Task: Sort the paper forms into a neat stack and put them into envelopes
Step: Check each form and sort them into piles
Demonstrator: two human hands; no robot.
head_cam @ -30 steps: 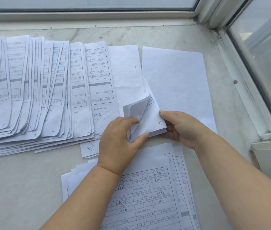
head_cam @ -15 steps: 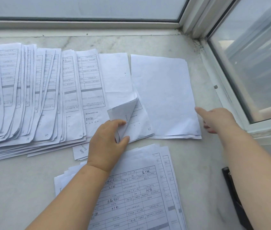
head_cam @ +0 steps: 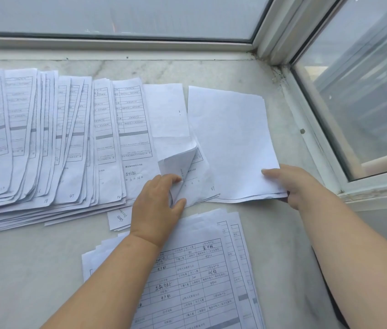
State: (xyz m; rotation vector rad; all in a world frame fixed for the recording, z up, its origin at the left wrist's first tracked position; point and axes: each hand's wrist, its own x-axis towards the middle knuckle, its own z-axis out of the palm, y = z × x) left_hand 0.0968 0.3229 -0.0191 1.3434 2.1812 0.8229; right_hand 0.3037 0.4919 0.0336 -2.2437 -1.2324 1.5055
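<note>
— What is the left hand (head_cam: 158,205) doing?

— It is pinching the curled-up corner of a printed form (head_cam: 178,172), thumb below and fingers on top, lifting it off the sheet numbered 87 (head_cam: 202,184) lying underneath.

— And the right hand (head_cam: 289,184)?

— It is gripping the near right corner of the blank-faced sheets (head_cam: 230,143), thumb lying on top and fingers tucked under the edge.

— Where are the other forms?

— A fanned row (head_cam: 45,143) is spreading away to the left of the left hand, and a stack (head_cam: 199,281) is lying under its forearm on the marble surface (head_cam: 21,269), with the window frame (head_cam: 311,129) running just beyond the right hand.
</note>
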